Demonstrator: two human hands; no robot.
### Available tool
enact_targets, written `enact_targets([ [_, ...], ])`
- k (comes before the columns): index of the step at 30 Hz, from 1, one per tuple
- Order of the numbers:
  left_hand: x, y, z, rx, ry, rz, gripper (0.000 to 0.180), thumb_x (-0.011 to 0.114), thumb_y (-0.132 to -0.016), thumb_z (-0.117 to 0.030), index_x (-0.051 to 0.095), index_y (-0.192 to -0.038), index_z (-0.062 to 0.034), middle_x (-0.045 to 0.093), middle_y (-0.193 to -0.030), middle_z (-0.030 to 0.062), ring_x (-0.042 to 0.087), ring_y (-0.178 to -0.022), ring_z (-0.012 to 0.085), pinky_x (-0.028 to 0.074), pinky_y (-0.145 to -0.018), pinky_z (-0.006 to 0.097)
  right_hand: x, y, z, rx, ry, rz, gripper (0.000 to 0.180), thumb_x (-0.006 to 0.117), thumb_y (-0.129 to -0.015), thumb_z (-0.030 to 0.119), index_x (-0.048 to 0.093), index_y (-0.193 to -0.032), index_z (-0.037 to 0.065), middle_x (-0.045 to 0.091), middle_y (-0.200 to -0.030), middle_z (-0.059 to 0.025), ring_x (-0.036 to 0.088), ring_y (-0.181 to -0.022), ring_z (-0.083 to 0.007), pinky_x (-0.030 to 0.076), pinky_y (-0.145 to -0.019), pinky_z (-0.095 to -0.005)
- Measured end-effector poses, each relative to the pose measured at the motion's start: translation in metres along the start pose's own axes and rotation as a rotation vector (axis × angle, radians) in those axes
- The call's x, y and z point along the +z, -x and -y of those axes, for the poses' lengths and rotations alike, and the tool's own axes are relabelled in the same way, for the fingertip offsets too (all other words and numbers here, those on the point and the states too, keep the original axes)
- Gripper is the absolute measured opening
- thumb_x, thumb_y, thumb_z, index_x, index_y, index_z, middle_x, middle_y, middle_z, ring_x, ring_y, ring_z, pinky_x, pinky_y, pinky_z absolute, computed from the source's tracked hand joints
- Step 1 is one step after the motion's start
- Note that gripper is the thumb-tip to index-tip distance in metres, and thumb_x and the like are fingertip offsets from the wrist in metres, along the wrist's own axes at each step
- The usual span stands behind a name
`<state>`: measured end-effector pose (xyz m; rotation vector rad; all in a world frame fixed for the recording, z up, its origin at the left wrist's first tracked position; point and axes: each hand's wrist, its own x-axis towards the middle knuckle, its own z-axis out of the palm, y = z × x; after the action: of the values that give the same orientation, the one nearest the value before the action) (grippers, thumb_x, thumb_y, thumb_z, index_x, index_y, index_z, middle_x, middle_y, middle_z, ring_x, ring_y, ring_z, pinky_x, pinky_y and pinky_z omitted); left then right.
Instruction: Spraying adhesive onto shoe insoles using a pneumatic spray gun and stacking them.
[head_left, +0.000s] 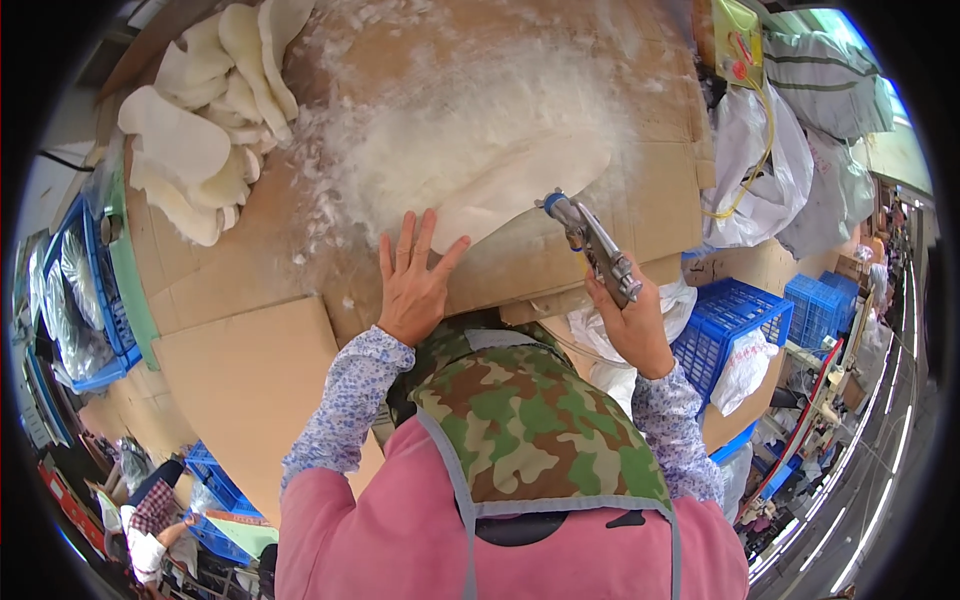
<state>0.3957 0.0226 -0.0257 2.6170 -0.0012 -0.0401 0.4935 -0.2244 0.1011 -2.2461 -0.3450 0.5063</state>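
My right hand is wrapped round a metal spray gun with a blue ring at its nozzle. The nozzle is just beside the right part of a cream, insole-shaped sheet. The sheet lies on cardboard coated with whitish residue. My left hand is open, fingers spread, with its fingertips at the sheet's near left end. At the far left, several similar cream pieces lie in a loose pile.
A bare cardboard sheet lies at the near left. Blue plastic crates stand to the right, another at the left. White bags and a yellow hose hang at the far right. Another person is at the lower left.
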Motion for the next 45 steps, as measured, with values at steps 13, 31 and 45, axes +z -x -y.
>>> enact_targets([
  [13, -0.001, 0.023, 0.007, -0.032, -0.009, 0.012, 0.064, 0.054, -0.079, 0.0, 0.049, -0.137, -0.0261, 0.024, -0.154, 0.0113, 0.015, -0.143, 0.0367, 0.01, -0.111, 0.061, 0.039, 0.015, 0.022, -0.02, -0.042, 0.225, 0.028, 0.063, -0.084, 0.004, 0.054, -0.111, 0.001, 0.062, -0.094, -0.0206, 0.062, -0.084, -0.0369, 0.049, -0.072, -0.0374],
  [31, -0.001, 0.028, 0.005, -0.081, 0.015, -0.011, 0.062, 0.054, -0.077, 0.001, 0.052, -0.134, -0.0225, 0.019, -0.155, 0.0177, 0.012, -0.144, 0.037, 0.009, -0.111, 0.061, 0.029, 0.002, 0.005, -0.024, -0.042, 0.104, 0.027, 0.064, -0.086, 0.005, 0.053, -0.111, 0.001, 0.061, -0.085, -0.0184, 0.061, -0.075, -0.0336, 0.048, -0.068, -0.0356],
  [45, -0.005, 0.026, -0.004, -0.097, 0.015, 0.0, 0.06, 0.053, -0.077, 0.002, 0.053, -0.133, -0.0199, 0.021, -0.154, 0.0162, 0.012, -0.144, 0.0371, 0.006, -0.113, 0.059, -0.01, -0.026, -0.026, -0.066, -0.014, -0.149, 0.02, 0.063, -0.087, 0.006, 0.055, -0.105, -0.001, 0.061, -0.078, -0.0136, 0.057, -0.067, -0.0212, 0.047, -0.064, -0.0304],
])
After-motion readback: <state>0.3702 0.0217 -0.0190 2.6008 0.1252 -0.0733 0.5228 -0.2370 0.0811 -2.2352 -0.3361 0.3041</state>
